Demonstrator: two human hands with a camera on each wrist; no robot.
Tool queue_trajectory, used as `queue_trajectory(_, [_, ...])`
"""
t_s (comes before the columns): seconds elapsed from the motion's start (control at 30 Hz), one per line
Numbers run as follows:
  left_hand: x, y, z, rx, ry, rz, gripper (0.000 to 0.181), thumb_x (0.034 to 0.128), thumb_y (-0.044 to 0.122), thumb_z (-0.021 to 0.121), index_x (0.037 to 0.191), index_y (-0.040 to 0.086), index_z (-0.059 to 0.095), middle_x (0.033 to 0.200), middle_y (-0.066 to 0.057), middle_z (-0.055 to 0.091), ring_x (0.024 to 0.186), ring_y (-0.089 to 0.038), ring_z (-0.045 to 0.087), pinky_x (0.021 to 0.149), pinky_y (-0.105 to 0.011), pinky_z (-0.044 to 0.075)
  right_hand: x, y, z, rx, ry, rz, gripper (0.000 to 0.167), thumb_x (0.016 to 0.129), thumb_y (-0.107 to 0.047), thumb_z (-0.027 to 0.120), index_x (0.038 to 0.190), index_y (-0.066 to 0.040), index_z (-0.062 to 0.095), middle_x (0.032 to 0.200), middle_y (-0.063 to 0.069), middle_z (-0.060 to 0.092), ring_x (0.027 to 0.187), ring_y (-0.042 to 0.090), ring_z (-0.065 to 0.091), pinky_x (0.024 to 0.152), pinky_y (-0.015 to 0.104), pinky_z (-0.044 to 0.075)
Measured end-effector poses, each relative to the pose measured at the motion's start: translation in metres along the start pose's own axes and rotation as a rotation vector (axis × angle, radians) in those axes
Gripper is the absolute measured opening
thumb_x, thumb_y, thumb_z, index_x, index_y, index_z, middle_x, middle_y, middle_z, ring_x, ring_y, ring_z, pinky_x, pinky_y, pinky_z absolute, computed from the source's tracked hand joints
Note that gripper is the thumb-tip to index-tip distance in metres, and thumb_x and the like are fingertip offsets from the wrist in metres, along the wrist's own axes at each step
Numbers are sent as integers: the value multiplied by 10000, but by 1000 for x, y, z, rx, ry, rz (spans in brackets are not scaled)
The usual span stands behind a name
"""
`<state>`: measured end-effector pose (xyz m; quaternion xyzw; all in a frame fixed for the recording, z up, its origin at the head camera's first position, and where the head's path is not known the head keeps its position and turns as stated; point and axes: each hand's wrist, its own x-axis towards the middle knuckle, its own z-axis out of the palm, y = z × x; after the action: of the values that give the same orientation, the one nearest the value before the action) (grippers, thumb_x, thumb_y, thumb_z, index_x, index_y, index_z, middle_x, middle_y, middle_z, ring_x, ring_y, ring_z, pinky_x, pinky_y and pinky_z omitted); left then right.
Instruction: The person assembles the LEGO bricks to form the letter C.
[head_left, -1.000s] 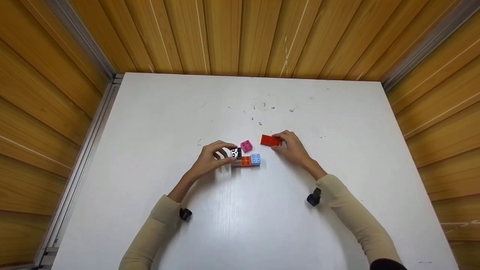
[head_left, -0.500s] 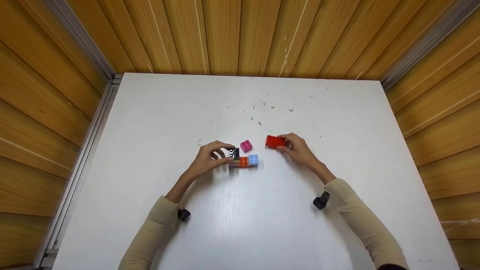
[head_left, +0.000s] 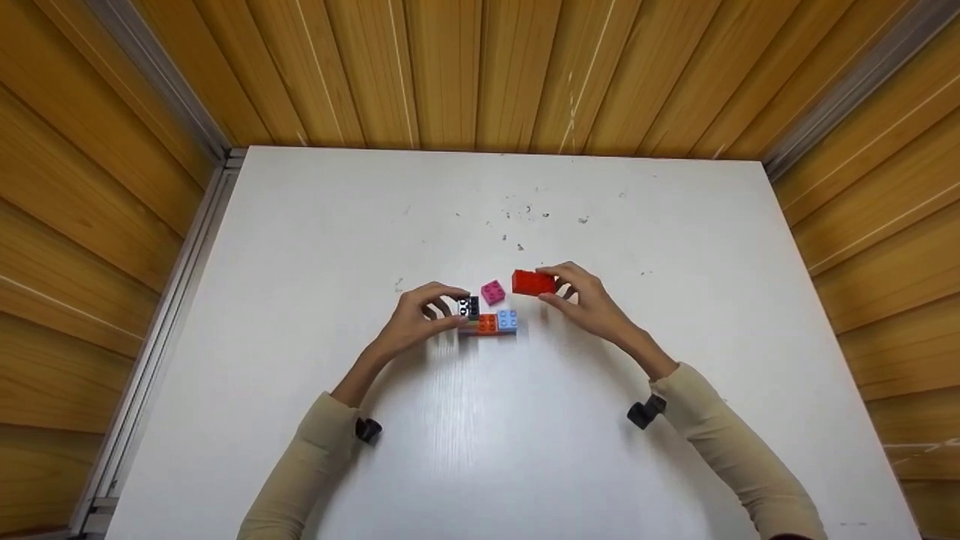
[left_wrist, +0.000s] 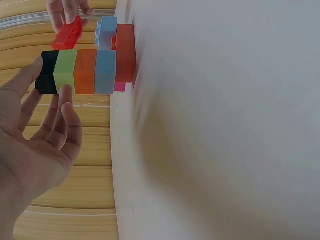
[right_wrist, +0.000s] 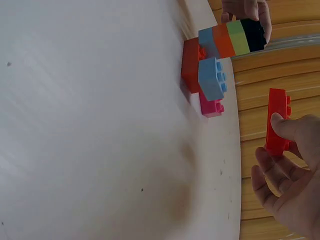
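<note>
My left hand (head_left: 421, 316) pinches the black brick (left_wrist: 47, 73) at the top of a stack. Beneath it come a lime green brick (left_wrist: 65, 72), an orange brick (left_wrist: 85, 72) and a blue brick (left_wrist: 105, 72). The stack stands on one end of a long orange-red brick (right_wrist: 190, 66); a light blue brick (head_left: 507, 319) sits at the other end. My right hand (head_left: 592, 304) holds a red brick (head_left: 532, 283) by its right end, above the table and apart from the stack, studs up. A pink brick (head_left: 493, 292) lies just behind the structure.
The white table (head_left: 465, 435) has small dark marks (head_left: 528, 210) toward its back. Wood-patterned panels (head_left: 442, 75) stand behind and at both sides. A small black device (head_left: 368, 430) is at the left wrist and another (head_left: 646, 412) at the right.
My right hand moved slightly right with the red brick, then back left toward the pink brick, and the brick's tilt changed. The held stack and its base shifted slightly left, then stayed still.
</note>
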<state>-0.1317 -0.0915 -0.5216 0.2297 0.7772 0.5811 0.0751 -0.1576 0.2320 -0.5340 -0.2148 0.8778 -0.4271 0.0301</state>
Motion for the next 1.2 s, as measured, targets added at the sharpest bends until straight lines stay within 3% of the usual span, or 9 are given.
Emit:
queue_trajectory(0.43, [-1,-4,0,30,-2,-9,383,885,31,773,1248,-52,680,1192,-273,685,905,-388,662,755,-359,530,4,-37,14,24,-39,-161,435,953,-171,727,1367,-74,635,1214,91,690,999,205,616,801,288,535])
queue_trajectory(0.63, [0,-4,0,36,9,-27,372,879,35,781,1234,-32,695,1179,-239,699,903,-373,669,756,-348,528,7,-42,23,22,-66,-194,434,945,-143,732,1370,-140,648,1184,65,692,998,202,620,791,395,552])
queue_trajectory(1.0, [2,-3,1,20,-4,-21,359,882,30,777,1228,-25,698,1168,-265,689,890,-386,677,736,-325,534,8,-42,30,-38,-63,-230,423,905,-129,773,1321,-151,699,1166,107,670,971,232,639,813,444,570])
queue_trajectory(1.2, [2,-4,2,20,-8,-32,358,889,37,772,1235,-14,697,1179,-292,674,899,-398,671,741,-325,525,9,-45,28,-164,-66,-268,447,906,-138,777,1344,-164,690,1157,108,665,862,223,600,696,298,493])
